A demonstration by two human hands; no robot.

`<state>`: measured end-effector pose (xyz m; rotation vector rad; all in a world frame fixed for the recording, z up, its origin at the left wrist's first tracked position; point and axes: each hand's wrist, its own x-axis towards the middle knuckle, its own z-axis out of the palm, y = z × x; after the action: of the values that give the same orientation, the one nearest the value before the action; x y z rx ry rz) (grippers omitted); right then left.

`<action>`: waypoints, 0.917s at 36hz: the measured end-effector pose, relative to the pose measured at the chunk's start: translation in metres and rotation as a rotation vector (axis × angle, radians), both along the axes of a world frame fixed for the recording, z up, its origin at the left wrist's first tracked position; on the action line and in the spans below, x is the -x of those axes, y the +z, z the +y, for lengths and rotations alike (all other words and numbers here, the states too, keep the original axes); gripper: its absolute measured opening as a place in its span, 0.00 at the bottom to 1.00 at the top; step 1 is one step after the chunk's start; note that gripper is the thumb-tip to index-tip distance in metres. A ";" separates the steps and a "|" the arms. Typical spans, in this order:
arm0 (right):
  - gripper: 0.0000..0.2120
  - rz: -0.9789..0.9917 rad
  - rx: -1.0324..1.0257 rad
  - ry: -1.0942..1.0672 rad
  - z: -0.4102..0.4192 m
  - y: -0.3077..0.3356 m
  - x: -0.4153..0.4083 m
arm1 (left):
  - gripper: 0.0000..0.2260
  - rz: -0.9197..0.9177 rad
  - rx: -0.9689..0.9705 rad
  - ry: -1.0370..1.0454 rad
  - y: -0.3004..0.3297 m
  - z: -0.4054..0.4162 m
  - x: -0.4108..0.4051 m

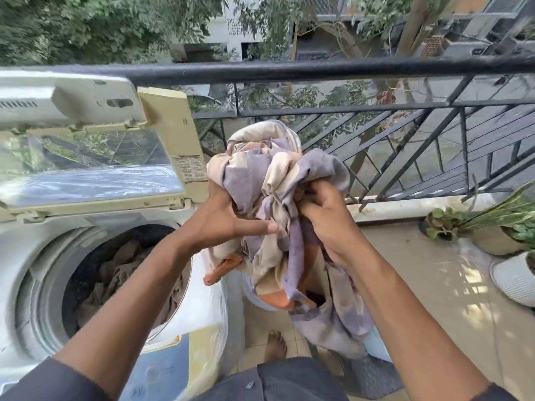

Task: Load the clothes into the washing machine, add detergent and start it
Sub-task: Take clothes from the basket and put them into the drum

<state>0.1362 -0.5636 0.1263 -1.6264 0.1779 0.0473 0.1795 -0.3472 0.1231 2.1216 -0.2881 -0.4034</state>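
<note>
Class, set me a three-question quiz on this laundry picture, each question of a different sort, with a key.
1. True or false: the washer lid is shut.
2. Which hands hold the cloth bundle? A) left only B) right only C) both
3. Fill in: the drum already contains ____.

Key: 1 false, the lid stands open. 2 C, left hand and right hand both hold it. 3 clothes.
</note>
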 end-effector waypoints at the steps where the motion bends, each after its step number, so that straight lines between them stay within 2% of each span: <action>1: 0.13 0.001 -0.009 0.011 0.001 0.001 -0.001 | 0.54 -0.017 0.034 -0.019 0.000 -0.002 0.000; 4: 0.11 0.023 -0.078 0.039 0.005 0.010 0.001 | 0.59 -0.106 0.045 0.027 -0.008 -0.009 -0.002; 9: 0.05 0.072 -0.206 0.111 0.015 0.022 0.001 | 0.65 -0.217 -0.057 0.321 -0.005 -0.027 0.008; 11: 0.07 0.076 -0.183 0.133 0.016 0.023 0.000 | 0.65 -0.234 -0.099 0.397 -0.001 -0.032 0.009; 15: 0.08 0.118 -0.216 0.185 0.010 0.028 0.000 | 0.57 -0.218 -0.154 0.457 -0.001 -0.036 0.007; 18: 0.20 0.088 -0.128 0.202 0.003 0.028 0.000 | 0.55 -0.213 -0.161 0.466 -0.001 -0.033 0.001; 20: 0.24 0.045 -0.042 0.224 -0.002 0.027 0.000 | 0.53 -0.230 -0.158 0.463 0.000 -0.032 -0.001; 25: 0.11 -0.020 0.035 0.266 -0.006 0.026 0.004 | 0.48 -0.256 -0.111 0.486 0.001 -0.034 0.000; 31: 0.09 -0.166 0.126 0.003 -0.020 0.004 0.018 | 0.44 -0.268 -0.103 0.558 0.000 -0.034 -0.002; 33: 0.11 -0.179 0.276 -0.108 -0.034 -0.009 0.026 | 0.45 -0.258 -0.093 0.619 0.001 -0.032 -0.001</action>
<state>0.1102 -0.5975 0.1174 -1.8827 0.1377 -0.2136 0.1804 -0.3797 0.1245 2.2219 0.2507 0.2236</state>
